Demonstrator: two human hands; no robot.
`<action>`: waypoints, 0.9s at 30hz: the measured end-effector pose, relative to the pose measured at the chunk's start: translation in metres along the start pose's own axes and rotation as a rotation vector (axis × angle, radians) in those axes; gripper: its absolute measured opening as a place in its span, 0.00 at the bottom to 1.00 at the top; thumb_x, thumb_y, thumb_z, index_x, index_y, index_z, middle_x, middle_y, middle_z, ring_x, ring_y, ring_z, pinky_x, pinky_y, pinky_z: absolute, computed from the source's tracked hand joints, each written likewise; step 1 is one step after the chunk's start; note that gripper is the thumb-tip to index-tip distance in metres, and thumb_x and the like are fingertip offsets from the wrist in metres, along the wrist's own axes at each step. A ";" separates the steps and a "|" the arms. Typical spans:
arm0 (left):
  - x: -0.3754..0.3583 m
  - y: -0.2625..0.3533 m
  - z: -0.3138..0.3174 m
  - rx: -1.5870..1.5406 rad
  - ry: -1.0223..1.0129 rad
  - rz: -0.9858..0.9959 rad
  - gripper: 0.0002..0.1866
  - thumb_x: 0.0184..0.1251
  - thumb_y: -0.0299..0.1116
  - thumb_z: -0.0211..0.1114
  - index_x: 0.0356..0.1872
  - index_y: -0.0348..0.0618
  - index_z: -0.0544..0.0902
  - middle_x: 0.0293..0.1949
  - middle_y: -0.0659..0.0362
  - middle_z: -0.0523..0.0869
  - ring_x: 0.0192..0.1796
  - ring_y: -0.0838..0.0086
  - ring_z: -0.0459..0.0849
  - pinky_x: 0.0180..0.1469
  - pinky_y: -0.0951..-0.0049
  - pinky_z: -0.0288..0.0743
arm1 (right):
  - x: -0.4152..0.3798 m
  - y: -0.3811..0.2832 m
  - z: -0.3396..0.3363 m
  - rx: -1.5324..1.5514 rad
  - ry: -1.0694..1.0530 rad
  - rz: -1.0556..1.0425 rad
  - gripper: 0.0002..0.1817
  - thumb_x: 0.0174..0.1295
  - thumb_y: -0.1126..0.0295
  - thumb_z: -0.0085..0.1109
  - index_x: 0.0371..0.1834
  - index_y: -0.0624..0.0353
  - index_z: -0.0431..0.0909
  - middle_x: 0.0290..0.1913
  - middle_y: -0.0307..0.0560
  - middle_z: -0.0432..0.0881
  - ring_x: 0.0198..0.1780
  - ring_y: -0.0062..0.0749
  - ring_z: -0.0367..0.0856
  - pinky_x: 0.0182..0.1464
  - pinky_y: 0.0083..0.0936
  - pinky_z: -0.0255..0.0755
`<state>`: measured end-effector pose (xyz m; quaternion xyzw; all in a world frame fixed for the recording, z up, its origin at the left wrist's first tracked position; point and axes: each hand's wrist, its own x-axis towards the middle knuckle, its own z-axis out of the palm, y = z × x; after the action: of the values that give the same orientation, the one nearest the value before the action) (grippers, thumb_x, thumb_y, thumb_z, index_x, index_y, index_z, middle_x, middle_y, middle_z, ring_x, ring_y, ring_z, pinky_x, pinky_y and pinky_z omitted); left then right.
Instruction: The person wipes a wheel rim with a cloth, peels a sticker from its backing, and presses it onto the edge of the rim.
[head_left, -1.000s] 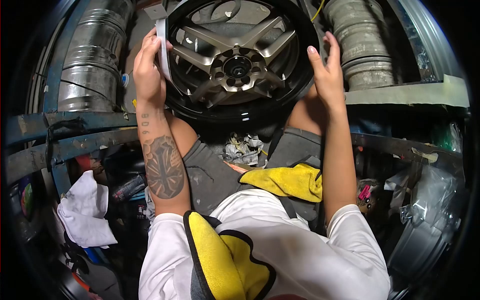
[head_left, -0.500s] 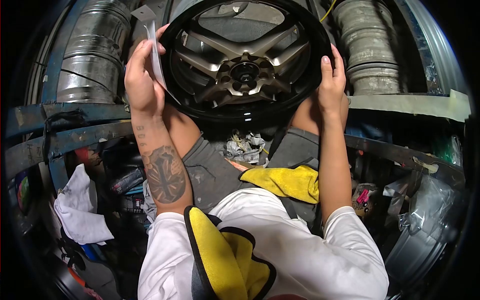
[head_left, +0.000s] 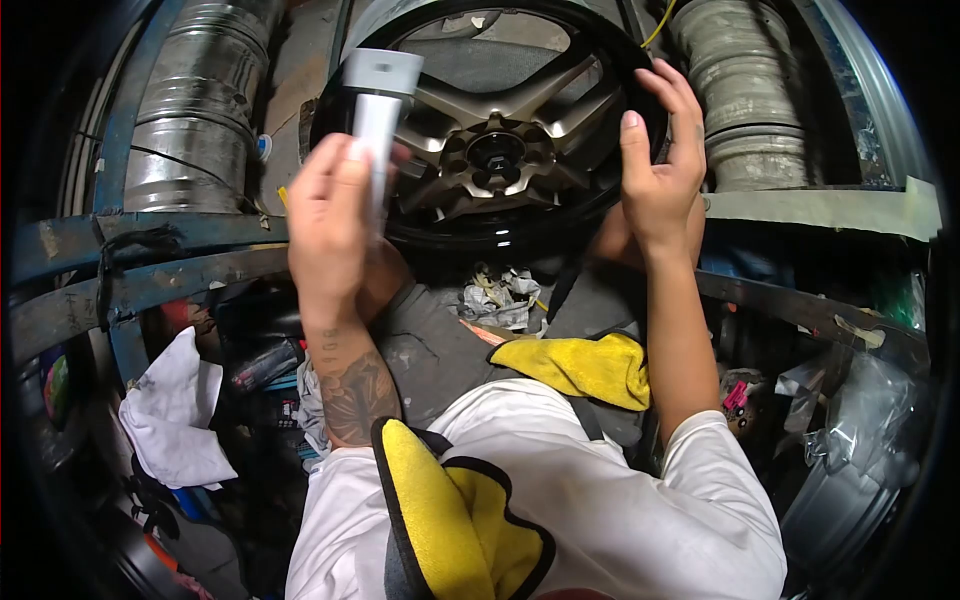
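Before me stands an alloy wheel with a glossy black rim and bronze-grey spokes, tilted between my knees. My left hand, blurred by motion, is closed around a long, flat, whitish plastic packet with a hang hole in its top flap. That packet overlaps the left side of the wheel in this view. At the wheel's right edge, my right hand has its fingers spread and thumb raised, holding nothing. A yellow cloth lies across my lap, and another yellow cloth with black edging rests against my shirt.
Stacked metal rims stand at the left, with another stack at the right. Blue metal frame bars run along the left side. Crumpled paper sits beneath the wheel. A white cloth hangs at lower left.
My left hand has moved right with the packet, from the wheel's left edge to in front of it. My right hand has come off the rim and its fingers have spread.
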<state>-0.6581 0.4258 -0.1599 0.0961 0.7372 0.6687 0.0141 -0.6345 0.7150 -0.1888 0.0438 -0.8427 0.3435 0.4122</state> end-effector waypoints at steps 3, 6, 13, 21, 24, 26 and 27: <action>-0.005 -0.004 0.015 -0.163 -0.150 -0.202 0.15 0.79 0.38 0.58 0.39 0.34 0.84 0.33 0.64 0.85 0.34 0.86 0.77 0.40 0.84 0.70 | -0.003 -0.020 0.014 0.396 -0.161 0.143 0.12 0.67 0.75 0.59 0.52 0.62 0.83 0.47 0.47 0.87 0.48 0.30 0.85 0.51 0.24 0.78; -0.007 -0.013 0.024 -0.268 -0.247 -0.234 0.13 0.77 0.34 0.61 0.43 0.33 0.86 0.34 0.63 0.86 0.36 0.85 0.80 0.40 0.83 0.72 | -0.016 -0.038 0.029 0.710 -0.439 0.456 0.13 0.69 0.70 0.62 0.53 0.64 0.82 0.43 0.43 0.87 0.44 0.20 0.84 0.48 0.20 0.77; -0.017 -0.032 0.045 -0.274 -0.170 -0.304 0.12 0.72 0.34 0.69 0.45 0.34 0.88 0.29 0.66 0.84 0.27 0.89 0.76 0.28 0.85 0.68 | -0.049 -0.040 0.045 0.991 -0.600 0.725 0.16 0.71 0.66 0.62 0.57 0.64 0.80 0.44 0.40 0.85 0.46 0.19 0.81 0.50 0.19 0.77; -0.018 -0.053 0.035 -0.415 -0.306 0.104 0.11 0.70 0.30 0.68 0.47 0.35 0.88 0.52 0.51 0.86 0.46 0.73 0.87 0.47 0.78 0.81 | -0.064 -0.017 0.025 1.206 -0.873 1.190 0.18 0.72 0.59 0.61 0.54 0.62 0.79 0.38 0.40 0.84 0.30 0.16 0.79 0.31 0.12 0.74; -0.012 -0.070 0.023 -0.516 -0.621 0.155 0.21 0.65 0.43 0.72 0.51 0.36 0.86 0.56 0.45 0.83 0.58 0.60 0.84 0.62 0.62 0.77 | -0.054 -0.014 0.020 1.244 -0.651 1.133 0.14 0.69 0.66 0.65 0.53 0.62 0.79 0.35 0.37 0.82 0.27 0.12 0.76 0.27 0.08 0.69; -0.021 -0.053 0.035 -0.510 -0.435 0.026 0.24 0.65 0.36 0.69 0.60 0.37 0.79 0.62 0.44 0.80 0.61 0.59 0.82 0.64 0.61 0.75 | -0.052 -0.007 0.023 1.228 -0.496 1.028 0.14 0.69 0.69 0.65 0.53 0.63 0.78 0.33 0.37 0.82 0.26 0.12 0.77 0.28 0.09 0.72; -0.024 -0.046 0.043 -0.502 -0.341 -0.037 0.27 0.65 0.32 0.68 0.65 0.38 0.76 0.64 0.44 0.78 0.63 0.59 0.81 0.65 0.61 0.75 | -0.053 -0.006 0.023 1.210 -0.424 1.016 0.14 0.68 0.69 0.66 0.53 0.64 0.78 0.33 0.38 0.83 0.27 0.12 0.78 0.28 0.09 0.72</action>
<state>-0.6337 0.4597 -0.2129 0.1871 0.5377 0.8036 0.1734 -0.6127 0.6853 -0.2333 -0.0646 -0.4888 0.8681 -0.0567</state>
